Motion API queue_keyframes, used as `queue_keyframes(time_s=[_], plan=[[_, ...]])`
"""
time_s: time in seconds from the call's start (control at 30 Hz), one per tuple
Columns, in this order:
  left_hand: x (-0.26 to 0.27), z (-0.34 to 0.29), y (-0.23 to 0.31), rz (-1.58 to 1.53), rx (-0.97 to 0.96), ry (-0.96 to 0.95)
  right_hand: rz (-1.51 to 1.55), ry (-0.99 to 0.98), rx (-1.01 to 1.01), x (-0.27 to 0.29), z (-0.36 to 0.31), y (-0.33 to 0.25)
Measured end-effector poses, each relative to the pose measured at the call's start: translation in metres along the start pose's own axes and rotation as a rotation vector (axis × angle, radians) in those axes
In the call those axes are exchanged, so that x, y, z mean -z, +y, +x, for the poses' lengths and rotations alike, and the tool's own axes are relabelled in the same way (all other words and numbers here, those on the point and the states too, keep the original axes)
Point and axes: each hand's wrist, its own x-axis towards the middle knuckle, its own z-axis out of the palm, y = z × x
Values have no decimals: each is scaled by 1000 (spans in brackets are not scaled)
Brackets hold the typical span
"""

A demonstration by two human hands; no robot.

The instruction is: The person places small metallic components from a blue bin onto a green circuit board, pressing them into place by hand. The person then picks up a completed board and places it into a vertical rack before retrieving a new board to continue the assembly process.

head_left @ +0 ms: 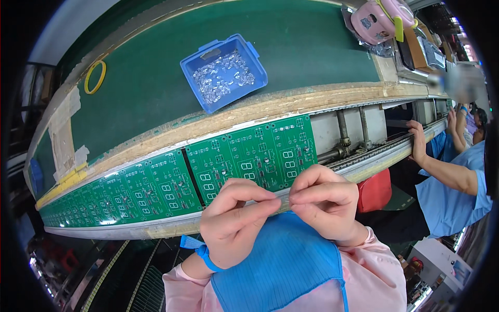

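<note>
My left hand point(234, 221) and my right hand point(325, 200) are raised close together just in front of the conveyor rail, fingertips pinched toward each other. A very small part seems to sit between the fingertips, too small to make out. A blue strap circles my left wrist. Right behind my hands lies a green circuit board panel point(254, 156) with white digit outlines, and more such panels point(140, 192) run off to the left along the line. On the green bench beyond, a blue plastic tray point(223, 73) holds several small clear components.
A yellow ring point(95, 77) lies on the green bench at far left. A pink case point(377, 21) and boxes sit at the back right. Threaded rods and a chain point(358, 148) show where the conveyor has no board. A co-worker in blue point(452, 182) reaches onto the rail at right.
</note>
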Motion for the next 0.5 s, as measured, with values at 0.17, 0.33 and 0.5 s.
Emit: queue_keyframes(time_s=[0.17,0.33,0.5], plan=[[1,1,-2,-51,-78,-25,-52,-11,94,3,2,0],[3,0,-2,-45,-131,-4,49,-28,148,3,2,1],[4,0,-1,-44,-135,-19,90,-37,218,3,1,1]])
